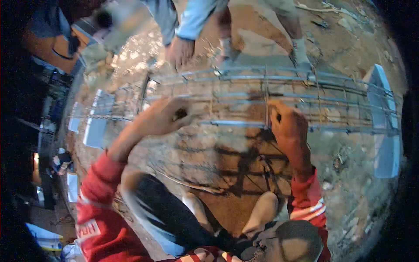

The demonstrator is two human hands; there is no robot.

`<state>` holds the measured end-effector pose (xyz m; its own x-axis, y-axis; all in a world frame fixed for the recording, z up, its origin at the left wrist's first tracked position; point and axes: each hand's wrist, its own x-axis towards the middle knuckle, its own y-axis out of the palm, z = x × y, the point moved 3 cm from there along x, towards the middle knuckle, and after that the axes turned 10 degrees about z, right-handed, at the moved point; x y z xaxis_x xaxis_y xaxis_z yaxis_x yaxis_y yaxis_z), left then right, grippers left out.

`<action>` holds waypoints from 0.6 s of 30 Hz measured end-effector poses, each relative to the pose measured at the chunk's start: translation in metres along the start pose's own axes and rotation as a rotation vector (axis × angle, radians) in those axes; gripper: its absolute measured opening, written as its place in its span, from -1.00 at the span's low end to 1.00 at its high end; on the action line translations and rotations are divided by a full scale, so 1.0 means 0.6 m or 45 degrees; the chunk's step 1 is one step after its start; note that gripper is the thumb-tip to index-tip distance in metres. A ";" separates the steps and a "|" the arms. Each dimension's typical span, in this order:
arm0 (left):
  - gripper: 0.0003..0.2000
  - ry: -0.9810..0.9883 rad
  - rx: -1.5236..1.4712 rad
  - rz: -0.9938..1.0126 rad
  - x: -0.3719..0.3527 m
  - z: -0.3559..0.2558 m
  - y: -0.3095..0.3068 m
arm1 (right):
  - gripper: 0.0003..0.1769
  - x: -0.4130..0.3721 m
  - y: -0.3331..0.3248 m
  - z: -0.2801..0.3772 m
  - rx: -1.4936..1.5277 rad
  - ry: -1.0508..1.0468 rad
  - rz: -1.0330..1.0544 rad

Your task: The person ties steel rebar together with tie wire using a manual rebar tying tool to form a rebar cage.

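A long cage of metal bars with cross ties runs from left to right in front of me. My left hand is over the cage's near left part, thumb and fingers curved apart, with nothing visible between them. Toward the right, my right hand is at the near bar beside a cross tie, its fingers curled together. What those fingers hold, if anything, is hidden.
White blocks lie under the cage at the left and right. Across from me, a co-worker's hand reaches toward the far bars, and another person's legs stand there. A pliers-like tool lies near my feet.
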<state>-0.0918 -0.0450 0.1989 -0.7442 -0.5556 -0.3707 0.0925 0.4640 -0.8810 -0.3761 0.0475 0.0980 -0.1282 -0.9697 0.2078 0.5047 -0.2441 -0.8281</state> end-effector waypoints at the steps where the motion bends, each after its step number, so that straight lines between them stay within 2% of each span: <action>1: -0.75 -0.157 -0.162 -0.323 -0.066 0.020 0.014 | -0.80 0.000 -0.007 0.000 0.088 -0.030 -0.034; 2: -0.72 -0.565 -0.392 -0.347 -0.141 0.076 0.056 | -0.82 0.003 -0.010 0.002 0.179 -0.065 -0.072; 3: -0.75 -0.708 -0.539 -0.670 -0.229 0.131 0.131 | -0.86 0.009 -0.009 0.003 0.135 -0.050 -0.071; 4: -0.79 -0.881 -1.202 -0.625 -0.307 0.152 0.198 | -0.90 0.014 -0.005 0.002 0.081 -0.035 -0.060; 6: -0.80 -1.096 -1.640 -0.141 -0.415 0.110 0.360 | -0.90 0.010 0.007 -0.010 0.107 -0.092 -0.121; 8: -0.79 -1.148 -1.772 0.270 -0.474 0.010 0.481 | -0.90 0.014 0.007 -0.010 0.110 -0.113 -0.148; 10: -0.79 -1.184 -1.838 0.446 -0.507 -0.072 0.554 | -0.84 0.015 0.007 -0.016 0.121 0.069 0.059; 12: -0.77 -1.266 -1.838 0.464 -0.535 -0.116 0.592 | -0.78 0.023 0.013 -0.021 0.095 0.093 0.126; 14: -0.76 -1.343 -1.817 0.445 -0.564 -0.135 0.614 | -0.80 0.019 0.008 -0.014 0.148 -0.015 -0.078; 16: -0.74 -1.397 -1.786 0.419 -0.584 -0.140 0.620 | -0.81 0.017 -0.008 0.001 0.215 0.123 0.084; 18: -0.72 -1.438 -1.744 0.409 -0.599 -0.140 0.622 | -0.82 0.009 0.000 0.000 0.254 0.057 -0.019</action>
<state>0.1542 0.3858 0.0282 0.0067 -0.2194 -0.9756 -0.8625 0.4925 -0.1166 -0.3772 0.0422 0.0992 -0.1726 -0.9661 0.1919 0.6609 -0.2581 -0.7047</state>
